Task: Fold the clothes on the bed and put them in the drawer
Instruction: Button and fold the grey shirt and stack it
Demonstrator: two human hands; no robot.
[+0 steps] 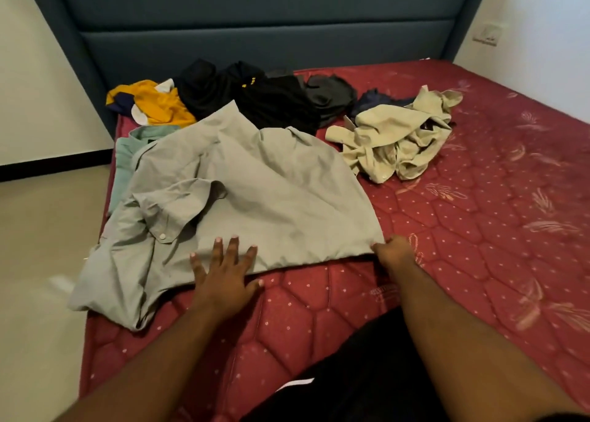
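Note:
A grey button-up shirt (249, 192) lies spread across the near left part of the red mattress (463, 230), one sleeve hanging over the left edge. My left hand (223, 271) presses flat on the shirt's near hem with fingers spread. My right hand (394, 251) pinches the shirt's near right corner. Behind the shirt lie a green garment (127, 153), a yellow and white garment (156, 102), black clothes (261, 96), a dark grey piece (332, 93) and a crumpled beige shirt (399, 137). No drawer is in view.
A dark blue padded headboard (255, 22) stands behind the bed. The beige floor (41, 262) runs along the bed's left side. White walls flank the bed, with a switch plate (487, 34) on the right one.

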